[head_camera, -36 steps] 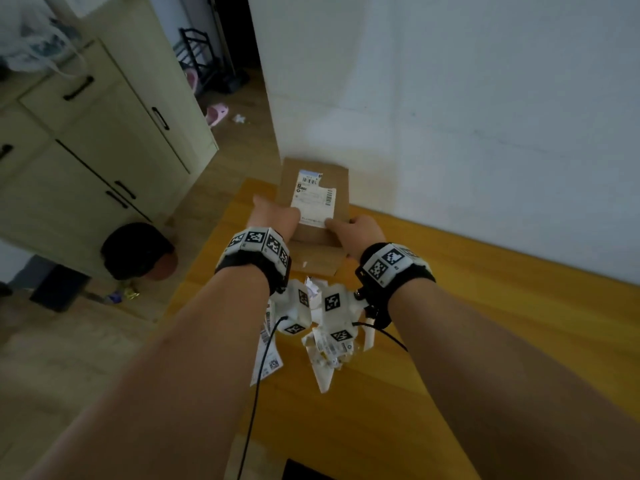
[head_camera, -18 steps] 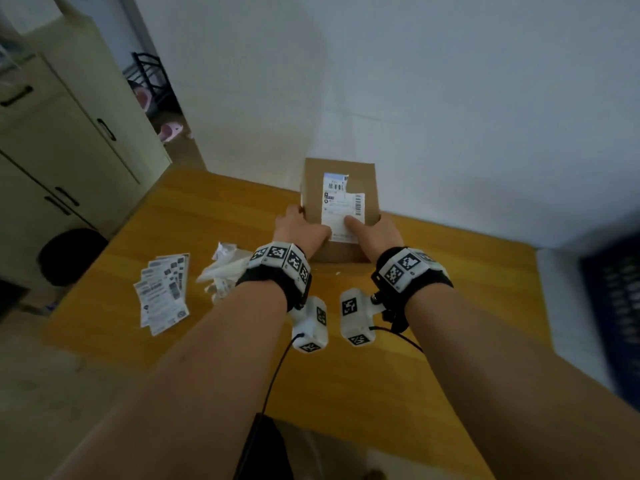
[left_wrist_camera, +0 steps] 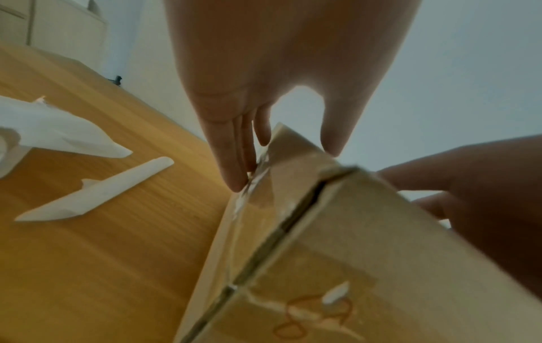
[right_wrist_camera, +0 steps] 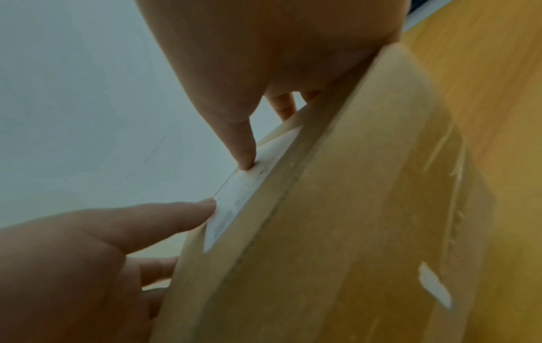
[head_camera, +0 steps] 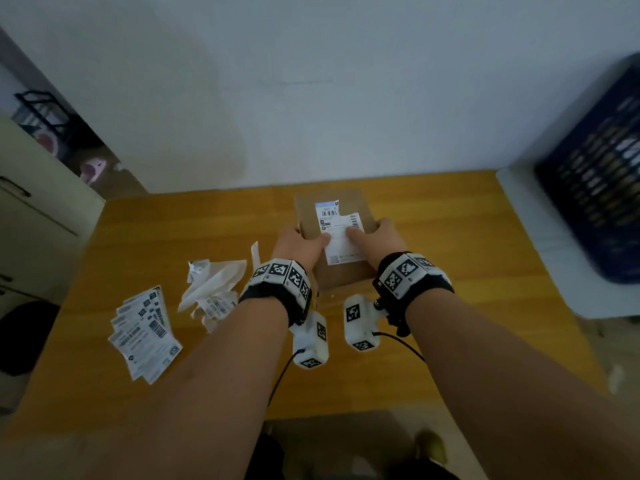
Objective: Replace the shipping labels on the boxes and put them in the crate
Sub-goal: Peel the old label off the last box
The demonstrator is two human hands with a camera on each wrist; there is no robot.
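Head view: both forearms reach forward; left hand and right hand clasp the brown cardboard box on the wooden table, thumbs flat on its white label. Left wrist: fingers flank a taped corner. Right wrist: thumb presses smooth paper.

You have carried the cardboard box rightward along the table, from over its left edge and the discarded label scraps to near its far edge, both thumbs now on the label.
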